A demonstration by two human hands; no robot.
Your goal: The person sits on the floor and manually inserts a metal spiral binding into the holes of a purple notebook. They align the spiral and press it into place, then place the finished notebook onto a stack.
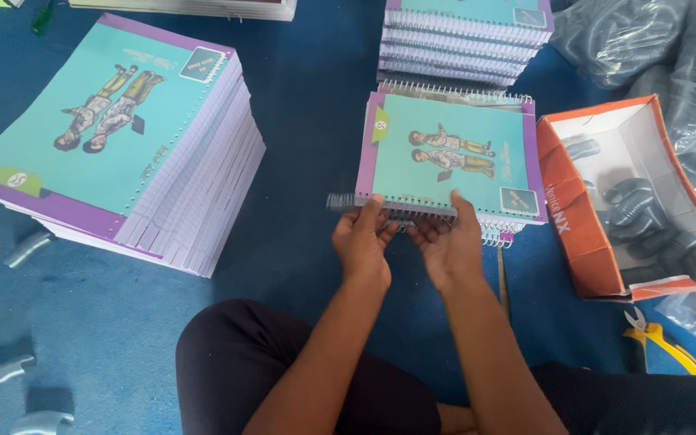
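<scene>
A teal notebook with purple borders (449,153) lies on top of a small pile in front of me. Along its near edge runs a grey spiral wire coil (344,201) that sticks out past the left corner. My left hand (362,238) pinches the coil at that edge near the corner. My right hand (448,242) grips the same edge and coil just to the right, thumb on the cover. The two hands almost touch.
A tall stack of unbound teal-covered pages (122,145) stands at the left. Bound notebooks (465,40) are piled at the back. An orange cardboard box (573,234) with dark coils sits at the right, yellow-handled pliers (658,338) near it. Blue floor covering (300,97) lies underneath.
</scene>
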